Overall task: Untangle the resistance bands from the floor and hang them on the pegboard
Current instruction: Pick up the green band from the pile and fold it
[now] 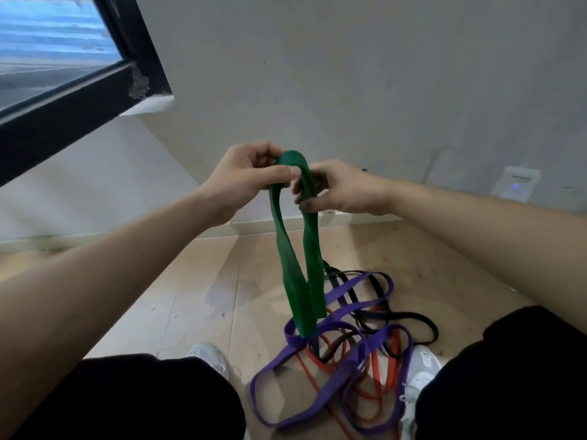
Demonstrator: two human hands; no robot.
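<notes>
At mid-frame both hands pinch the top fold of the green band [287,255]: the left hand [244,176] grips the left strand, the right hand [336,188] the right. The band hangs lengthwise straight down to the tangle [374,344] on the floor [190,296], its lower end caught in the purple band [346,369], so freeing it likely means pulling upward. No pegboard is in view.

Arms outstretched; left hand [244,176], right hand [340,188] both pinching green band [286,255].
</notes>
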